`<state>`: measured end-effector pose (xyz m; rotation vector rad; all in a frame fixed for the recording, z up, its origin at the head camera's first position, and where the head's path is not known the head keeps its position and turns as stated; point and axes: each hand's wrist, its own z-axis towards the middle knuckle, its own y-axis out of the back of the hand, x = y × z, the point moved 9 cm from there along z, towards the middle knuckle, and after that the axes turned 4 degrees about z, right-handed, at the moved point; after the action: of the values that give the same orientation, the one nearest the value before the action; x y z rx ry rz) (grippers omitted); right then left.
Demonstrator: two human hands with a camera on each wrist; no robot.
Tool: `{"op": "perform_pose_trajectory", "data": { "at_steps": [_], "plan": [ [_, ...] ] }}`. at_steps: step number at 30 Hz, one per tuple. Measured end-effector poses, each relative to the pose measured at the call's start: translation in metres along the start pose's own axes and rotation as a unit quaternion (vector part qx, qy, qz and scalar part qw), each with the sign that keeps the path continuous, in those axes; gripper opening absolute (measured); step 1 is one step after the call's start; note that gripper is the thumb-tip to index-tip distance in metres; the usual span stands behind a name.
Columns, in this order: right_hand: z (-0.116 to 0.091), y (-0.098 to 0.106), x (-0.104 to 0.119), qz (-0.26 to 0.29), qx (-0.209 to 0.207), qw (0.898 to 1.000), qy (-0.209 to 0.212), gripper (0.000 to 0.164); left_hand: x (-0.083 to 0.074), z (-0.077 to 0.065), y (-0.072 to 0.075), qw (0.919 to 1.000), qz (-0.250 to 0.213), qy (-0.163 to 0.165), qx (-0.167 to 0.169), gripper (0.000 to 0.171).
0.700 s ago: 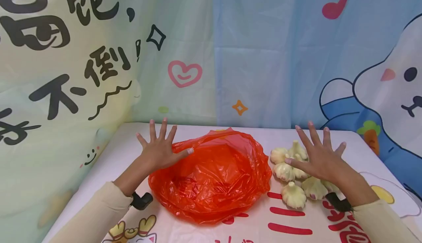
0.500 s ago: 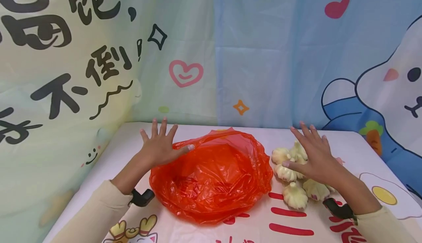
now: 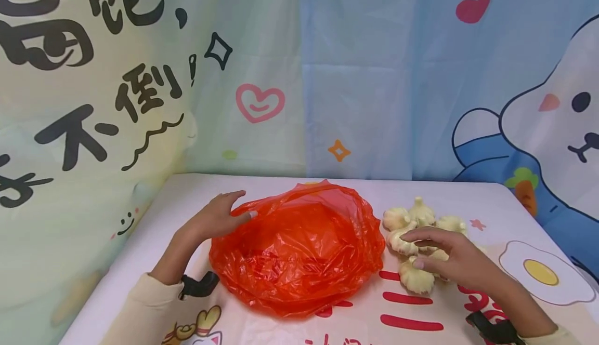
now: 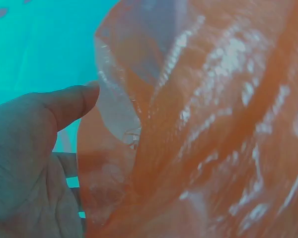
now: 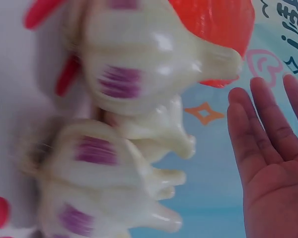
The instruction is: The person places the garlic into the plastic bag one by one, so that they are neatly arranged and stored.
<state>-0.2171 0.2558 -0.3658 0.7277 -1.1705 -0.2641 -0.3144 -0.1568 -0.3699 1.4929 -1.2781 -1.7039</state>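
A thin red plastic bag (image 3: 299, 262) lies spread on the table, its mouth gaping. My left hand (image 3: 220, 220) is at the bag's upper left rim, thumb and fingers apart. In the left wrist view the thumb reaches the edge of the bag film (image 4: 208, 124), and the other fingertips are hidden behind it. Several garlic bulbs (image 3: 416, 277) sit in a cluster right of the bag. Over the front of that cluster hovers my right hand (image 3: 454, 256), fingers loosely bent, holding nothing. Close up, the right wrist view shows bulbs (image 5: 139, 54) with purple marks beside the open palm (image 5: 278, 183).
The table cover (image 3: 355, 329) carries printed red strokes, a fried egg (image 3: 543, 272) and a cartoon cat. A printed curtain (image 3: 360, 75) hangs behind the table's far edge. Both wrists bear a small black camera mount (image 3: 198, 285).
Both hands were spread wide with fingers pointing up. The left has turned in toward the bag's rim; the right has lowered over the garlic with its fingers bending. Bag and bulbs stay put.
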Motion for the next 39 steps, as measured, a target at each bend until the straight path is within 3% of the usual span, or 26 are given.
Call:
{"op": "perform_pose_trajectory", "data": {
  "at_steps": [5,10,17,27,39],
  "plan": [
    [-0.008,-0.009,-0.011,0.023,0.005,0.999,-0.03,0.041,0.013,-0.003,-0.006,0.9945,-0.104,0.017,0.001,0.059],
    [-0.011,-0.013,-0.018,0.035,0.021,0.998,-0.046,0.04,0.024,-0.004,-0.006,0.9891,-0.142,0.001,-0.038,0.051],
    [-0.013,-0.017,-0.023,0.026,0.031,0.998,-0.039,0.035,0.041,-0.005,-0.018,0.9783,-0.198,0.022,-0.057,0.036],
    [-0.014,-0.019,-0.027,-0.006,0.015,0.999,-0.05,0.032,0.038,-0.009,-0.014,0.9652,-0.238,0.024,-0.105,0.028],
    [-0.01,-0.014,-0.018,-0.066,-0.029,0.997,-0.024,0.027,0.036,-0.009,-0.017,0.9585,-0.263,0.03,-0.106,0.029]
  ]
}}
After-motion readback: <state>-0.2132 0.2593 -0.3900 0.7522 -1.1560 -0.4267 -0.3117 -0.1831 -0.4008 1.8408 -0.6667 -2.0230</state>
